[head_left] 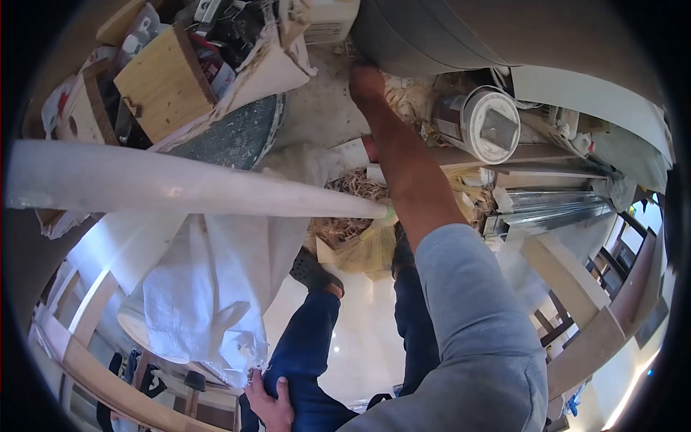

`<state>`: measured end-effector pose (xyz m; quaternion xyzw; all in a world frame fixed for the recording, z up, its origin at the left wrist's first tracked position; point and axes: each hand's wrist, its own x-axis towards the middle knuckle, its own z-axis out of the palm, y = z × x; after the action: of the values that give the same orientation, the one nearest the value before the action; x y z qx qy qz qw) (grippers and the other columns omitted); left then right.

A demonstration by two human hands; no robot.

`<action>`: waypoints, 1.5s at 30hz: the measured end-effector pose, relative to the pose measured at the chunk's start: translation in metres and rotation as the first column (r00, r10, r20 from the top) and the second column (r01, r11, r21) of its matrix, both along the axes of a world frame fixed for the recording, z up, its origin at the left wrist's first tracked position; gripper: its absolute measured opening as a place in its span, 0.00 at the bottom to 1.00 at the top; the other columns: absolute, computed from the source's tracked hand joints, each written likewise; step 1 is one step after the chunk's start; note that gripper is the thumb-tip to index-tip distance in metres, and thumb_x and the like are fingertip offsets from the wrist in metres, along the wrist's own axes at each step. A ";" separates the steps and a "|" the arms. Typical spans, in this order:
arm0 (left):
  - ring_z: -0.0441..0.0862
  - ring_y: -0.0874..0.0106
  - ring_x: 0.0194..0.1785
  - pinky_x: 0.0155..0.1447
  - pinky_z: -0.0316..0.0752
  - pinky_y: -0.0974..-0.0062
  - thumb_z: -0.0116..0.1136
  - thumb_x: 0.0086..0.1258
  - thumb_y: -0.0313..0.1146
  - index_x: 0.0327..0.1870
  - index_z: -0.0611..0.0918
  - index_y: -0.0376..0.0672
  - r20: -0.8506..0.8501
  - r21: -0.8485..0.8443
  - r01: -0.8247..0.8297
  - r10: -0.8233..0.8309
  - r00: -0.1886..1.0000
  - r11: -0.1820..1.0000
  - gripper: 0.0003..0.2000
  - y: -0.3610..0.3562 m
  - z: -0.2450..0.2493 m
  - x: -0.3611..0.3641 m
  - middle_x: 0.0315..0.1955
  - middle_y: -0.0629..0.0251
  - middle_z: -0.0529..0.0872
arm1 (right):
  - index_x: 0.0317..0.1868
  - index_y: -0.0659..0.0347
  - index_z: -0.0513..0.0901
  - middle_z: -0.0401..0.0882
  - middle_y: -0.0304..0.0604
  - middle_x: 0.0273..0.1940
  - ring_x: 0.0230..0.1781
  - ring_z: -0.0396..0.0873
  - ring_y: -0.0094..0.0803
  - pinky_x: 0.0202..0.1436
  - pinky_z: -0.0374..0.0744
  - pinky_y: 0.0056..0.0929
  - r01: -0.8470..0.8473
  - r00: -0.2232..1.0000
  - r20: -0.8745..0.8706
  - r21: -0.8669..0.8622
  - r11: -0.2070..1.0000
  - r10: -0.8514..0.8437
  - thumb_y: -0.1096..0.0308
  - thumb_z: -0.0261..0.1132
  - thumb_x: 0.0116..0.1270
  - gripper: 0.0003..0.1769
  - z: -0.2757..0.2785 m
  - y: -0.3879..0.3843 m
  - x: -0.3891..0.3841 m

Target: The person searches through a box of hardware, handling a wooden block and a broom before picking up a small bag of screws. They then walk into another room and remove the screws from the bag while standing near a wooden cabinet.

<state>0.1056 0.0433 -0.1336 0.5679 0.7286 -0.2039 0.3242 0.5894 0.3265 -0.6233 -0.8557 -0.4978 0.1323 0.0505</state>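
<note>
My right hand (367,81) reaches far forward to the base of a large grey cylinder (432,32); its fingers are hidden in shadow there. Low on the left, my left hand (271,405) rests by my thigh, fingers apart, close to the frayed lower edge of a white woven sack (209,288). Across the left and middle lies a long whitish tube or handle (173,176), its narrow end over a straw broom head (371,248). Wood shavings (353,189) lie around the broom, in front of my dark shoes.
A torn box (281,68) with a wooden block (165,83) and hardware stands upper left, over a dark round lid (237,129). Right of my forearm are a white bucket (491,128), metal profiles (551,205) and wooden frames (568,270).
</note>
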 end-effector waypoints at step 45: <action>0.83 0.75 0.40 0.51 0.81 0.70 0.54 0.83 0.34 0.46 0.78 0.45 0.179 -0.951 -0.305 0.892 -0.415 0.050 0.05 -0.032 0.167 0.149 0.39 0.67 0.86 | 0.48 0.67 0.88 0.82 0.40 0.42 0.41 0.82 0.24 0.49 0.81 0.23 0.278 0.187 -0.969 -0.106 0.955 -0.162 0.74 0.68 0.73 0.08 0.679 -0.339 -0.186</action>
<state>0.2548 0.0109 0.0331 -0.1701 0.4708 0.2288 0.8349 0.4033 -0.0129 0.0556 -0.6447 -0.2351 0.6030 0.4068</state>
